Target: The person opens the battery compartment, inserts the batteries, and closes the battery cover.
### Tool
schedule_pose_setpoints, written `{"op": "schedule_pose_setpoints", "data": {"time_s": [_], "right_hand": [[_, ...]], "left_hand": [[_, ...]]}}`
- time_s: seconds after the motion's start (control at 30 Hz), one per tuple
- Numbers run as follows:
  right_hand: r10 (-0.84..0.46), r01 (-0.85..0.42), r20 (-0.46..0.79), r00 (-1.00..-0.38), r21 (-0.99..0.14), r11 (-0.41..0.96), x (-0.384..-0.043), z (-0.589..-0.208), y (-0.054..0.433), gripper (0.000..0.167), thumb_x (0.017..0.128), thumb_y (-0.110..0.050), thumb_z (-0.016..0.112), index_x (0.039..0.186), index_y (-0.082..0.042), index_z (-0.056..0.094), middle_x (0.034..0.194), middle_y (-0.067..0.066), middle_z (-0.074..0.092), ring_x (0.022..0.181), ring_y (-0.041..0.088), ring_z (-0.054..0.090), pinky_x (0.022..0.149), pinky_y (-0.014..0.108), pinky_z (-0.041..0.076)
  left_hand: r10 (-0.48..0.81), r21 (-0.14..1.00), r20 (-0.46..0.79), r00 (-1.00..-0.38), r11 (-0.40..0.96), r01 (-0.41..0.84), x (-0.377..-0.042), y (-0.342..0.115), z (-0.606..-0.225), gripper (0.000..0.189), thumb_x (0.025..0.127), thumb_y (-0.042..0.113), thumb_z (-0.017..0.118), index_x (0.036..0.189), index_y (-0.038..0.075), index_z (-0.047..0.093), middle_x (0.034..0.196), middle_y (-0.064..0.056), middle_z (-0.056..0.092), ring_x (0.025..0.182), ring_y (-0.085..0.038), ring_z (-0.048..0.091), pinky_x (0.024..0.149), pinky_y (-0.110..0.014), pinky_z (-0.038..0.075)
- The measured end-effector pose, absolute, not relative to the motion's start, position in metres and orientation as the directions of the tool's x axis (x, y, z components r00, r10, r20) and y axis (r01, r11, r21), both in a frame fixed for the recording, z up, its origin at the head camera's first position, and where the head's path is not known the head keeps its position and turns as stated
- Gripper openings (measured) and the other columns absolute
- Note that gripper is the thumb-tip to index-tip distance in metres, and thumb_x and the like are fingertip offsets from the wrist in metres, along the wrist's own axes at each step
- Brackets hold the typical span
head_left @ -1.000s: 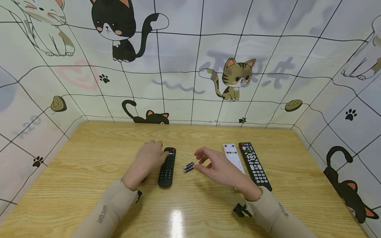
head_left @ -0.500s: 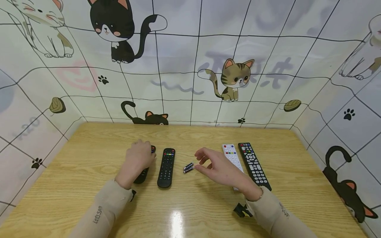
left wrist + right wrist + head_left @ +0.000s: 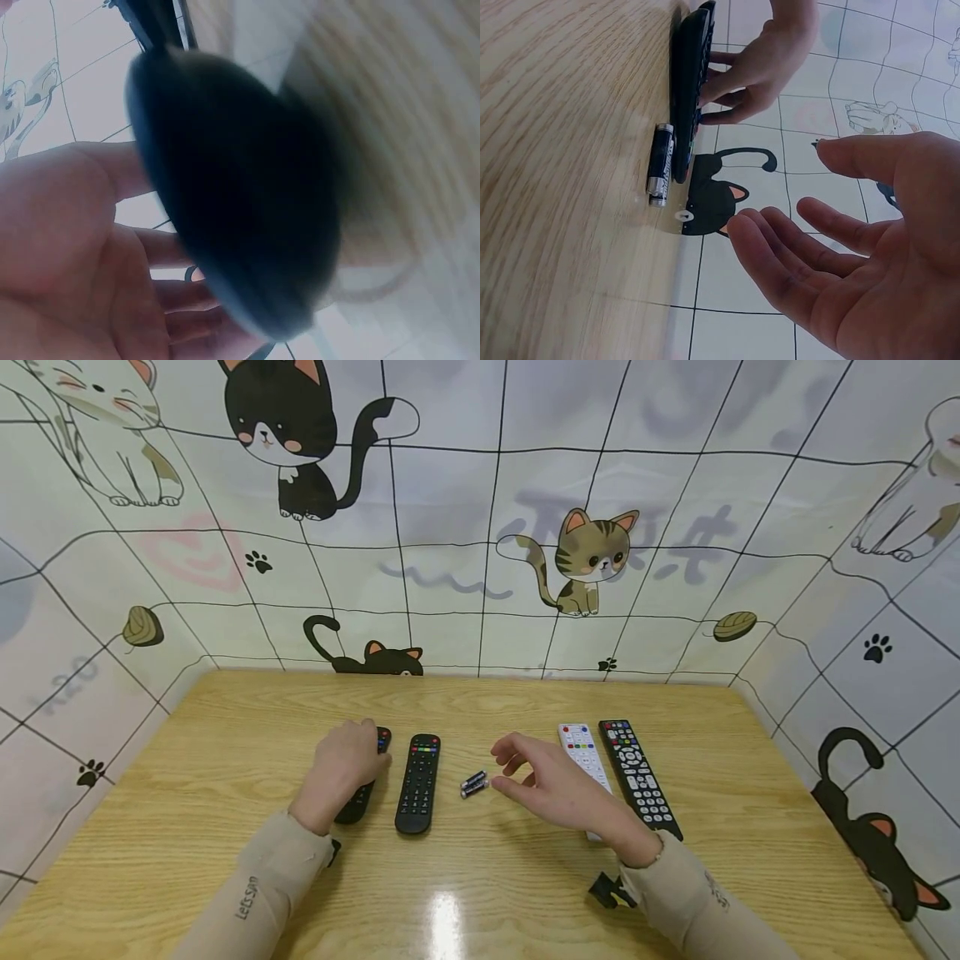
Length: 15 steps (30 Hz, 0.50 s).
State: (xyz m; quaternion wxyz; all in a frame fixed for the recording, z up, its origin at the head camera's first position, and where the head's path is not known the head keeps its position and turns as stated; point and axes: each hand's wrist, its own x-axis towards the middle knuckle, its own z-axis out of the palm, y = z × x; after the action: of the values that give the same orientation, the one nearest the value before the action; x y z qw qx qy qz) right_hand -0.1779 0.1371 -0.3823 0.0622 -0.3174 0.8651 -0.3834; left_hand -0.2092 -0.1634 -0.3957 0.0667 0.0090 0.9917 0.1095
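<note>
My left hand (image 3: 341, 764) grips the upper part of the leftmost black remote control (image 3: 356, 806), partly covering it. In the left wrist view that remote (image 3: 232, 172) looms dark and blurred, with thumb and fingers at its far side. Just right of it lies a second black remote (image 3: 417, 785), buttons up. Over the table, my right hand (image 3: 551, 781) is held with loosely bent fingers and nothing in them. Near its thumb, two small batteries (image 3: 474, 783) lie side by side; the right wrist view also shows the batteries (image 3: 660, 161) beside a black remote.
A white remote (image 3: 581, 747) lies behind the right hand, partly hidden by it. Next to it on the right is a longer black remote (image 3: 637, 772). The wooden table (image 3: 480, 893) meets a cat-printed wall sheet (image 3: 450, 568) at the back and sides.
My left hand has shifted left, off the second black remote and onto the leftmost one, uncovering the second. The right hand and the batteries stay put.
</note>
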Motion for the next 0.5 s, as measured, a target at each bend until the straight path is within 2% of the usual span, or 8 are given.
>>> {"op": "schedule_pose_setpoints", "data": {"time_s": [0.23, 0.5], "right_hand": [[-0.598, -0.502, 0.134, -0.79, -0.702, 0.506, -0.1774, -0.3822, 0.1383, 0.028, 0.101, -0.021, 0.068, 0.125, -0.007, 0.061, 0.112, 0.007, 0.065, 0.099, 0.018, 0.064, 0.077, 0.033, 0.057], [-0.596, -0.499, 0.132, -0.792, -0.702, 0.509, -0.1772, -0.3825, 0.1389, 0.028, 0.101, -0.022, 0.068, 0.125, -0.008, 0.062, 0.112, 0.005, 0.064, 0.099, 0.017, 0.064, 0.076, 0.03, 0.056]], "left_hand": [[0.013, 0.257, -0.128, -0.992, 0.966, -0.02, -0.2107, -0.1625, -0.3972, 0.033, 0.088, 0.011, 0.066, 0.109, -0.013, 0.059, 0.078, -0.018, 0.058, 0.062, -0.027, 0.059, 0.049, -0.037, 0.052], [0.032, 0.288, -0.068, -0.997, 0.958, 0.011, -0.2123, -0.1614, -0.3954, 0.034, 0.089, 0.016, 0.068, 0.107, -0.011, 0.059, 0.078, -0.015, 0.058, 0.064, -0.026, 0.057, 0.049, -0.036, 0.049]]}}
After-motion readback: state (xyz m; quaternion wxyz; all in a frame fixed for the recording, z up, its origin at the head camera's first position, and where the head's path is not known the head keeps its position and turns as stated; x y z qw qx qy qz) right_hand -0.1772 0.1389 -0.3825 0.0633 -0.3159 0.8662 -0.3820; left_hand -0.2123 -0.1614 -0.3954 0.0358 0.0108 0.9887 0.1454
